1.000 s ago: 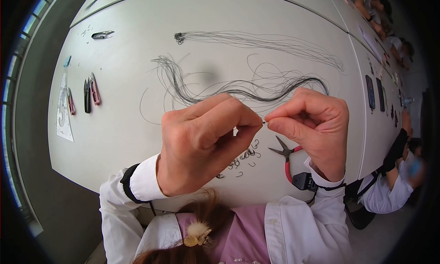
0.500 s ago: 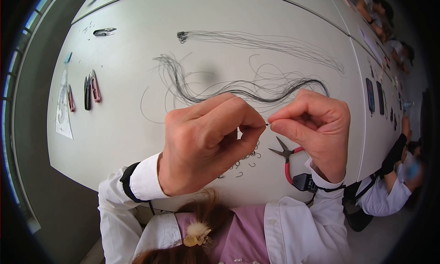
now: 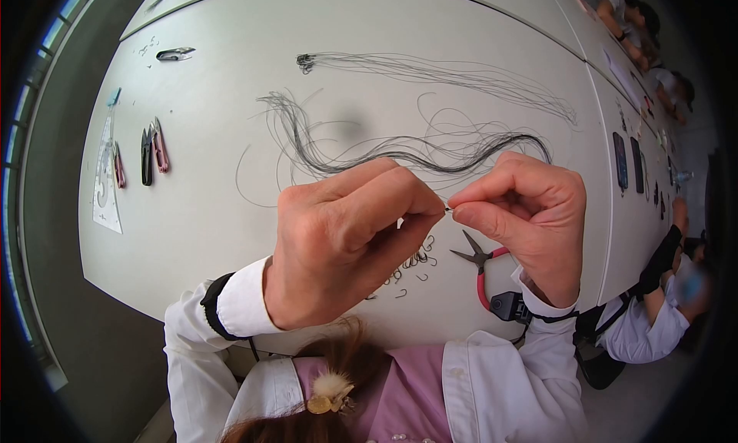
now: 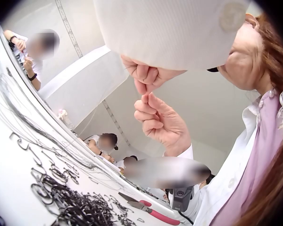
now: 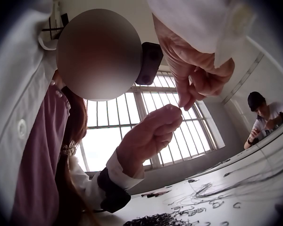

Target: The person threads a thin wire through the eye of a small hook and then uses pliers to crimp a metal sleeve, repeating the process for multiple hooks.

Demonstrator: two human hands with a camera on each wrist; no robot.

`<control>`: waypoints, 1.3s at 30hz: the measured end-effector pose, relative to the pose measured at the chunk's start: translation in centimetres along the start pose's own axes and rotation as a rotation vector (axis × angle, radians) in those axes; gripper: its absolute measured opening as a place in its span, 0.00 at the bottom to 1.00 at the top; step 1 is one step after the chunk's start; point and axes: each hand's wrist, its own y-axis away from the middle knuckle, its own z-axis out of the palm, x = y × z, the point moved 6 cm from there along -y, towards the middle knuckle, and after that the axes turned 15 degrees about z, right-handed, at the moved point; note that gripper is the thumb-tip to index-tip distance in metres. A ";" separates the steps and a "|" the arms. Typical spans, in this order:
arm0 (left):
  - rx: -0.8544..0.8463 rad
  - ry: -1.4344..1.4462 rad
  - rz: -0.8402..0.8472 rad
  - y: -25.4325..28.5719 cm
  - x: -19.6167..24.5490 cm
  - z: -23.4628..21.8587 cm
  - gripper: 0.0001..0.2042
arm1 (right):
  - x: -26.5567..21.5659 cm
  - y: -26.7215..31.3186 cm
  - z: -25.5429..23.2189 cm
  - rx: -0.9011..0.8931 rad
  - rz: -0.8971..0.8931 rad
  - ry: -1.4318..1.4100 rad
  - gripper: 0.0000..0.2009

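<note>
While both hands meet fingertip to fingertip above the table [image 3: 231,212], the left hand [image 3: 338,239] and right hand [image 3: 526,212] each pinch, fingers curled tight, one tiny metal piece [image 3: 447,207], probably a hook on fine line. Directly beneath the grip lies a heap of loose hooks [image 4: 80,207]; just right of them, red-handled pliers [image 3: 480,262]. Beyond the grip, dark line bundles [image 3: 415,147] trail across the surface, and snips [image 3: 152,152] lie far to the left. Judged from the large heap, most hooks remain unworked; no finished pieces can be identified. The pinched piece is too small to resolve, and any line at it is not discernible
</note>
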 end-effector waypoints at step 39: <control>-0.013 -0.186 0.092 -0.1 0.8 -0.3 0.07 | -3.1 4.5 2.0 0.550 -1.009 0.892 0.17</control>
